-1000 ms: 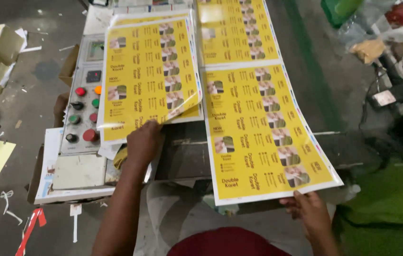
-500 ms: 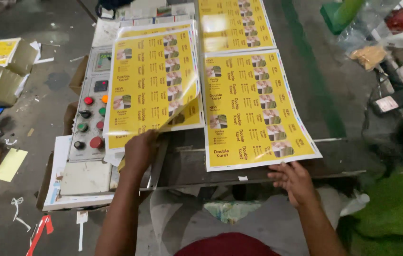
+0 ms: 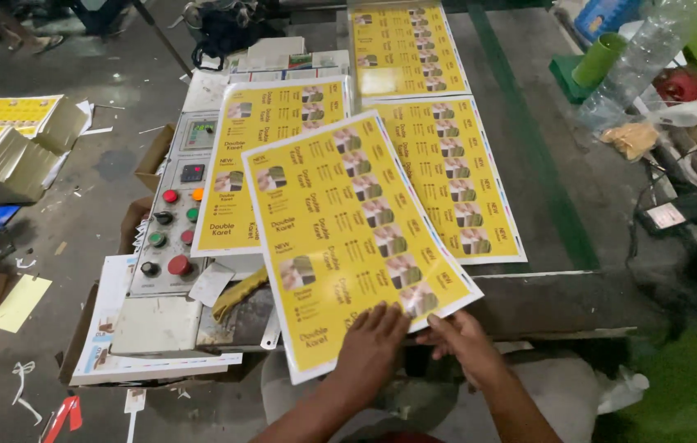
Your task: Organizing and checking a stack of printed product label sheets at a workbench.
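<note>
Head view: both hands meet at the near edge of a tilted yellow printed sheet [image 3: 352,238]. The left hand [image 3: 373,340] lies flat on its lower part, fingers spread (holding it down), while the right hand [image 3: 459,343] pinches its near right corner. The sheet overhangs the surface [image 3: 578,295] edge. Beyond lie two more yellow sheets [image 3: 447,176], a control panel [image 3: 178,221] at left, and bare surface to the right.
</note>
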